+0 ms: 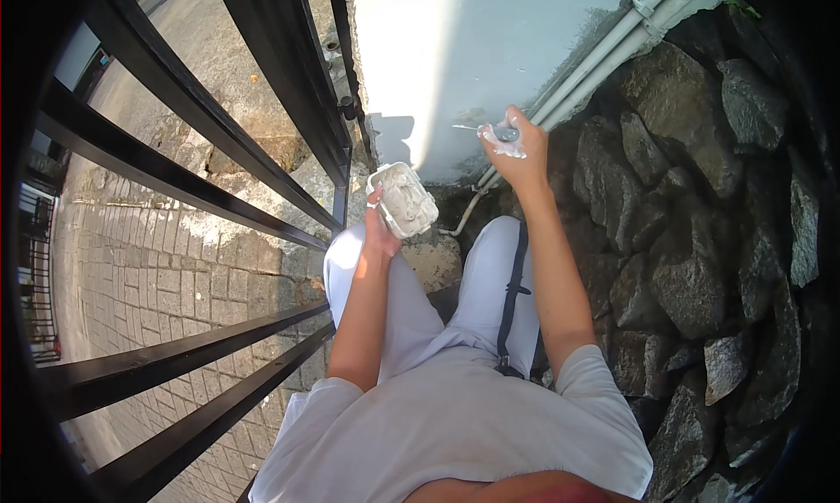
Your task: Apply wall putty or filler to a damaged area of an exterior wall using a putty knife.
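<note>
My left hand (378,229) grips the side of a white plastic tub (372,179) above my left knee. Thick white paste (405,197) fills much of the tub, and some is smeared on my fingers. Raised near the pale wall (499,44), my right hand (531,151) is closed around a small thin tool (465,127) that points left. White paste coats that hand's fingers, and most of the tool is hidden by them. A grey rough patch (471,115) shows on the wall by the tool's tip.
Black metal fence bars (166,70) run along my left, with brick paving (201,284) beyond. White pipes (604,52) follow the wall's lower right edge, and a thin bent pipe (470,211) drops near my knees. Dark rough stones (687,284) cover the right side.
</note>
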`<state>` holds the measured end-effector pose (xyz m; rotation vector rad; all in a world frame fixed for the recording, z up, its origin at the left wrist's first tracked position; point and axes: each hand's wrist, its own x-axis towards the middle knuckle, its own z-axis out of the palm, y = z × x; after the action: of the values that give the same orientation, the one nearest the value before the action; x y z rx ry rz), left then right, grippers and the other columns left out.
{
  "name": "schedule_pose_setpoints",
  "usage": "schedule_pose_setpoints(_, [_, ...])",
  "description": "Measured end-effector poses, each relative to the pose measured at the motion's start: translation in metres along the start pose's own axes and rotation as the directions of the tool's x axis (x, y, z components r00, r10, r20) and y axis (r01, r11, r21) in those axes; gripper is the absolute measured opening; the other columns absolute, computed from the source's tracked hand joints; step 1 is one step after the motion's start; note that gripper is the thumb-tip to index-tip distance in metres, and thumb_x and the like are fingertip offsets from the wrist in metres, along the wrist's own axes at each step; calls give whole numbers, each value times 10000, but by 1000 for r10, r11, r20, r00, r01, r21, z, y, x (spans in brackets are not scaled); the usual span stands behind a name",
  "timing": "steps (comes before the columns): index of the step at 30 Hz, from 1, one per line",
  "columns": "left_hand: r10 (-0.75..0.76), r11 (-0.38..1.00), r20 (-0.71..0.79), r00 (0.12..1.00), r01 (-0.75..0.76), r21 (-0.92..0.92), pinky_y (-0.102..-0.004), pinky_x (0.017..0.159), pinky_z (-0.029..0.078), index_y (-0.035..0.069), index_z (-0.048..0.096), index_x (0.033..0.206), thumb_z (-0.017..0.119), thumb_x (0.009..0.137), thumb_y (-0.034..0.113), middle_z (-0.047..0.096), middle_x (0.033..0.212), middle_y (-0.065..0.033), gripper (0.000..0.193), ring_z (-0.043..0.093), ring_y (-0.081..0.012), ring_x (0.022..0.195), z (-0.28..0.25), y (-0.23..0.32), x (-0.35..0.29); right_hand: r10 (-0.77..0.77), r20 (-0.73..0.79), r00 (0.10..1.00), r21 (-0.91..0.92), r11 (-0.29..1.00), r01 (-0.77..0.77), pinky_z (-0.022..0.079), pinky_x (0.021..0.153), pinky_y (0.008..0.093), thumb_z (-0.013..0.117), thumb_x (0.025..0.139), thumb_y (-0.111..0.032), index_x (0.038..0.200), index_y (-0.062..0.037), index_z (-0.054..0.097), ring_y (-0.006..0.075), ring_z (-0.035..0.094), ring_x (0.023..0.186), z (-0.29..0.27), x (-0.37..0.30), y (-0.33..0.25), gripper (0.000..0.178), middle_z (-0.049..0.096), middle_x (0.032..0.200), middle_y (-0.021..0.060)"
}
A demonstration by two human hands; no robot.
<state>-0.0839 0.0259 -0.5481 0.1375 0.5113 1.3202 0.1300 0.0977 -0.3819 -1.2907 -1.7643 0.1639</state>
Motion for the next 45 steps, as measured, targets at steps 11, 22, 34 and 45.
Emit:
schedule_pose_setpoints(11, [-1,1000,-63,998,0,-22,-455,1024,467,73,489,1380,528,912,485,596,1295,-113,625,584,-287,1177,-5,-5,10,27,20,999,-41,999,-27,387,506,301,744,803,-189,715,-20,422,133,340,573,-21,35,-23,374,419,554,69])
schedule_pose_setpoints(22, [27,999,-17,999,-28,-22,-460,1014,472,64,496,1366,500,935,477,601,1280,-116,597,592,-287,1157,-4,-4,7,261,98,960,69,961,-269,430,533,337,792,770,-228,719,-19,446,213,448,517,-4,30,9,407,534,568,115])
schedule_pose_setpoints(34, [0,1000,-86,996,0,-4,-478,1020,467,80,482,1387,535,919,470,591,1299,-109,611,589,-289,1166,-3,-5,3,144,-54,988,10,990,-143,482,603,365,811,736,-203,811,29,564,264,593,589,-8,57,21,347,618,650,168])
schedule_pose_setpoints(45, [-4,1000,-58,998,5,13,-486,1025,462,80,480,1390,514,922,473,591,1300,-111,612,587,-296,1173,-7,-7,7,233,43,972,-83,970,-229,466,565,402,797,764,-246,770,-29,499,356,575,559,-6,14,1,368,610,621,163])
